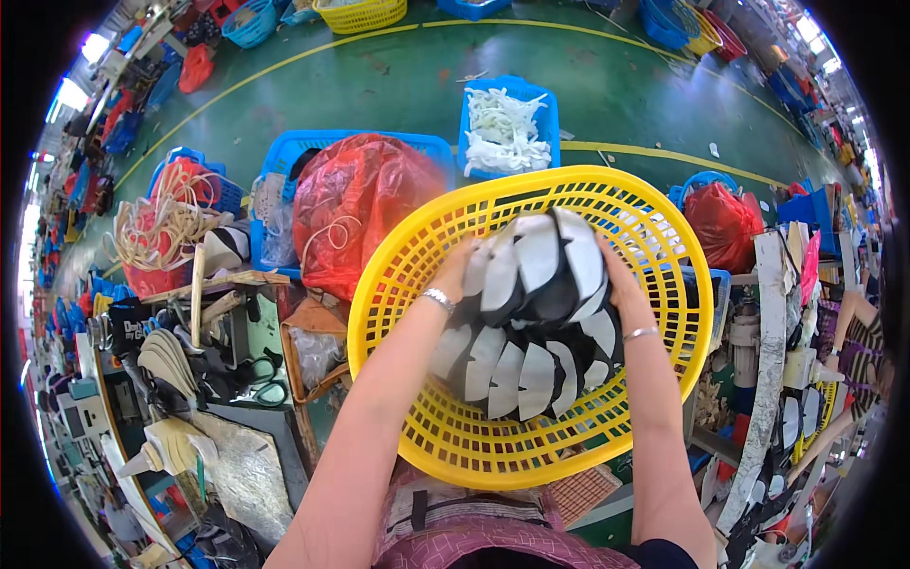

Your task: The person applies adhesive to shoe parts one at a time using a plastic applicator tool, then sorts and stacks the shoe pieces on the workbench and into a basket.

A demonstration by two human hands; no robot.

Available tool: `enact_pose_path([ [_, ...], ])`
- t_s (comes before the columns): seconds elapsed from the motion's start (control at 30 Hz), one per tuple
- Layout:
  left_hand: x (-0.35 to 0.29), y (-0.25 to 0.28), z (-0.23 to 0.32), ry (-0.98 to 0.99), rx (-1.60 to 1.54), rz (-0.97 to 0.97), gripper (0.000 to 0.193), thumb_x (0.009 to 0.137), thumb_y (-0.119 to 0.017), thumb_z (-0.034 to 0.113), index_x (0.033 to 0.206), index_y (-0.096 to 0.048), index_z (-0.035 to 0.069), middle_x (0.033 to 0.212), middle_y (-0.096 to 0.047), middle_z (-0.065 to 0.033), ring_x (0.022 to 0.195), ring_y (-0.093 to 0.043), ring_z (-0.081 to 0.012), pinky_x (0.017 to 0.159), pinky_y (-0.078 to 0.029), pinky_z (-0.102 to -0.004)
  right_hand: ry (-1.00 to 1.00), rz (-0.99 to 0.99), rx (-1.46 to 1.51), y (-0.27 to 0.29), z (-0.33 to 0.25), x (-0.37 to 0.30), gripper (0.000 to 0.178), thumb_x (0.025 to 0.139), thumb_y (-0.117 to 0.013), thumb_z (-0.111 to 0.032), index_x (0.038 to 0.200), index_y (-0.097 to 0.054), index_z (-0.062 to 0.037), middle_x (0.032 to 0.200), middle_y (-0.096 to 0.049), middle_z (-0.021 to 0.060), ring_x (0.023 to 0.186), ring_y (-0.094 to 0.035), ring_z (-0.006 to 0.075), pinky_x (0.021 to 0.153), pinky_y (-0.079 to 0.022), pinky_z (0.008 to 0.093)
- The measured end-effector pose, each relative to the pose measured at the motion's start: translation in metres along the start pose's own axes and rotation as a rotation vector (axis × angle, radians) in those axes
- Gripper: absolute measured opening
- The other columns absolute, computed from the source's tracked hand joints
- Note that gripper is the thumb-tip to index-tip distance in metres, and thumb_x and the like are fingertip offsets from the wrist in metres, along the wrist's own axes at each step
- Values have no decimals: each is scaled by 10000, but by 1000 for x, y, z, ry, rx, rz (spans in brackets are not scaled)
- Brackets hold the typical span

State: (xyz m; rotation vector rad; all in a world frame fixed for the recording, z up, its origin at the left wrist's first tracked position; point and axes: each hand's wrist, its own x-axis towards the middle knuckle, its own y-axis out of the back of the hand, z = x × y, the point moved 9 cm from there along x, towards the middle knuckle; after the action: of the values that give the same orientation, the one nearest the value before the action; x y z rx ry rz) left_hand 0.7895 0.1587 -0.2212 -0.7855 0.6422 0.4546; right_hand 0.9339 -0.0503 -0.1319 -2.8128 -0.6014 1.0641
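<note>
A yellow plastic basket point(531, 472) with slotted walls is in front of my body. Inside it are several curved pieces, white with black edges, nested in two rows: an upper row point(537, 254) and a lower row point(536, 379). My left hand point(458, 272), with a bracelet at the wrist, grips the left end of the upper row. On its right end is my right hand point(621, 277), a bangle at that wrist, so the bunch sits between both hands. My fingertips are partly hidden by the pieces.
Beyond the basket stand a blue crate point(417, 144) with a red plastic bag point(346, 204) and a smaller blue basket point(471, 119) of white scraps. A cluttered workbench point(242, 465) is at left. Another person's arm point(844, 322) shows at far right.
</note>
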Motion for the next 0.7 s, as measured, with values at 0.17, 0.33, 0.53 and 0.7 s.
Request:
enact_pose_path([
  [0.17, -81, -11, 18, 55, -311, -36, 523, 868, -267, 488, 1204, -414, 115, 1137, -511, -89, 1029, -497, -230, 885, -392, -386, -54, -107, -207, -101, 9, -101, 639, 699, -660, -306, 1207, -380, -36, 1124, -503, 109, 1021, -471, 200, 892, -351, 325],
  [0.33, -197, 3, 34, -93, -513, -80, 603, 857, -254, 521, 1225, -361, 55, 1176, -467, -99, 1111, -420, -237, 943, -323, -392, 493, -355, -653, -168, -17, -230, 758, 587, -739, -234, 1195, -340, -17, 1272, -337, 215, 1169, -362, 264, 944, -308, 339],
  [0.53, -371, 40, 97, -558, -731, -249, 725, 804, -342, 575, 1306, -225, 65, 1291, -349, -133, 1161, -363, -291, 960, -280, -415, 848, -820, -1035, -258, -33, -363, 644, 488, -776, -335, 949, -491, 12, 1221, -318, 324, 1102, -390, 438, 904, -329, 394],
  [0.7, -490, 157, 104, -901, -891, -184, 663, 829, -324, 543, 1285, -270, 64, 1262, -392, -117, 1100, -433, -280, 938, -329, -395, 1581, -1376, -1181, -396, 12, -484, 442, 483, -646, -317, 867, -572, -110, 1165, -411, 241, 1053, -429, 417, 897, -340, 522],
])
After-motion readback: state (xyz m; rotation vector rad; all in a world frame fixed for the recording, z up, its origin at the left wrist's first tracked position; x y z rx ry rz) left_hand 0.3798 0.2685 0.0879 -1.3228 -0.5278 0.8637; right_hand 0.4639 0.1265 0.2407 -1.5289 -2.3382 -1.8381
